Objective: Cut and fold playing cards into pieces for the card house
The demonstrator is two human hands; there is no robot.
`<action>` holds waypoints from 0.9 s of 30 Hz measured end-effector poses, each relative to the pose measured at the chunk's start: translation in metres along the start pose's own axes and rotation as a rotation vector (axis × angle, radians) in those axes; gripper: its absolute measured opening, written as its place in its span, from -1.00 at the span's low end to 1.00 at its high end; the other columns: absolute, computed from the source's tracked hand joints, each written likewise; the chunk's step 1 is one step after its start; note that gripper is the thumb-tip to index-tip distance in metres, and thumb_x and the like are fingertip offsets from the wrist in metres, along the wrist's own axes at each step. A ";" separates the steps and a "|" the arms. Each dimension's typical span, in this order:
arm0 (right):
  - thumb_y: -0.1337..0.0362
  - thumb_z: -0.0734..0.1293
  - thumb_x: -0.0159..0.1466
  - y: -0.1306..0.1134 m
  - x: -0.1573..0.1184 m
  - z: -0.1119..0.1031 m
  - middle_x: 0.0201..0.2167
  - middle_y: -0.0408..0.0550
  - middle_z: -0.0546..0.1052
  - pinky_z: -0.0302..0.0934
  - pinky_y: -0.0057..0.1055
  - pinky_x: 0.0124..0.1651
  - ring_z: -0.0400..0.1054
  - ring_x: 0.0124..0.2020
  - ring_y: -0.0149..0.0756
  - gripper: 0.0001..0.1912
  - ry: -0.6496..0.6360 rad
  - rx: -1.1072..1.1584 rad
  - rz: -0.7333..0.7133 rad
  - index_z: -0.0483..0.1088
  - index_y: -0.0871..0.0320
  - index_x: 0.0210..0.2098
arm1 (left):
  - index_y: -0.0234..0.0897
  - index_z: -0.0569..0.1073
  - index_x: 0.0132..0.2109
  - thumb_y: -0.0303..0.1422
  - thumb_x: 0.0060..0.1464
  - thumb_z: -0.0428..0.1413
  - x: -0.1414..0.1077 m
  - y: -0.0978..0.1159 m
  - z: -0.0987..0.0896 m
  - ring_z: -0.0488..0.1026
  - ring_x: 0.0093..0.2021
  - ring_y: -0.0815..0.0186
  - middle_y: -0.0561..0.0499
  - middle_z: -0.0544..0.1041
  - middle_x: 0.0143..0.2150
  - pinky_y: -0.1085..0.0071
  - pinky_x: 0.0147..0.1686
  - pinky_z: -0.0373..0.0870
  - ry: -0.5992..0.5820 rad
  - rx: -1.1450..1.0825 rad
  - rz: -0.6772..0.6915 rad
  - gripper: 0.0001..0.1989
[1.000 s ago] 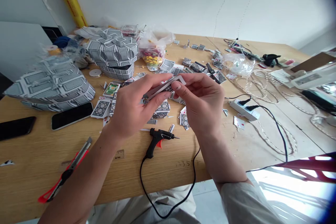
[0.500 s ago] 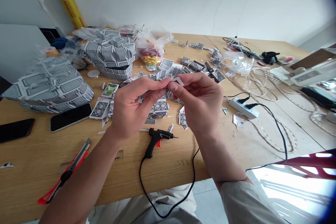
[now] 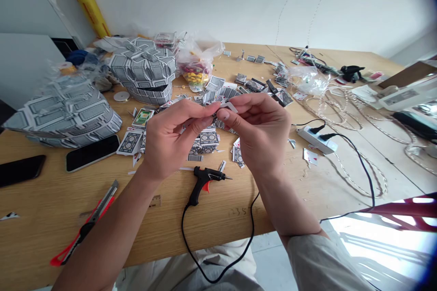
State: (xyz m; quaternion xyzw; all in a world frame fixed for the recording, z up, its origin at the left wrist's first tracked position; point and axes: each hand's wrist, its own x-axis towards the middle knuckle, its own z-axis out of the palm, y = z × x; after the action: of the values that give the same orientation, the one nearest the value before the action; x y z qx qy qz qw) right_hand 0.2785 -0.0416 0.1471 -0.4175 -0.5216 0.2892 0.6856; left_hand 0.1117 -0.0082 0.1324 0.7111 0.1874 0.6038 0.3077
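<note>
Between my fingertips, above the middle of the table, is a small folded piece of playing card (image 3: 229, 106) with a white edge. My left hand (image 3: 175, 134) pinches its left side, thumb and forefinger closed. My right hand (image 3: 261, 134) grips its right side between thumb and fingers. Much of the piece is hidden by my fingers. Patterned playing cards (image 3: 208, 140) lie below and behind my hands, partly covered by them. Nearer to me, a black glue gun (image 3: 205, 181) with a red trigger rests on the table, its nozzle to the right.
Card-covered models (image 3: 64, 111) and two phones (image 3: 92, 153) are at left. A red utility knife (image 3: 89, 227) lies near my left forearm. To the right are a power strip (image 3: 317, 140) and coiled rope (image 3: 362, 168). The glue gun's cable (image 3: 183, 236) hangs over the front edge.
The card piece has tilted slightly and shifted a little left between my fingertips. Both hands keep their pinch, and the things on the table stay put.
</note>
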 end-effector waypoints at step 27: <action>0.23 0.68 0.18 0.006 0.007 -0.005 -0.39 -0.26 0.59 0.52 -0.36 -0.33 0.52 -0.44 -0.39 -0.68 0.004 0.186 0.048 0.56 -0.03 -0.15 | -0.15 0.71 -0.02 -0.37 0.29 0.36 -0.010 -0.001 0.011 0.73 -0.26 0.32 0.05 0.76 -0.11 0.39 -0.19 0.77 0.121 -0.048 -0.133 -0.87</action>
State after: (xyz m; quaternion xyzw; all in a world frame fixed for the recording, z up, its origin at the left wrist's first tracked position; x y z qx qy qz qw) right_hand 0.2861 -0.0341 0.1450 -0.3651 -0.4810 0.3517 0.7153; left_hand 0.1204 -0.0159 0.1238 0.6516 0.2381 0.6283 0.3520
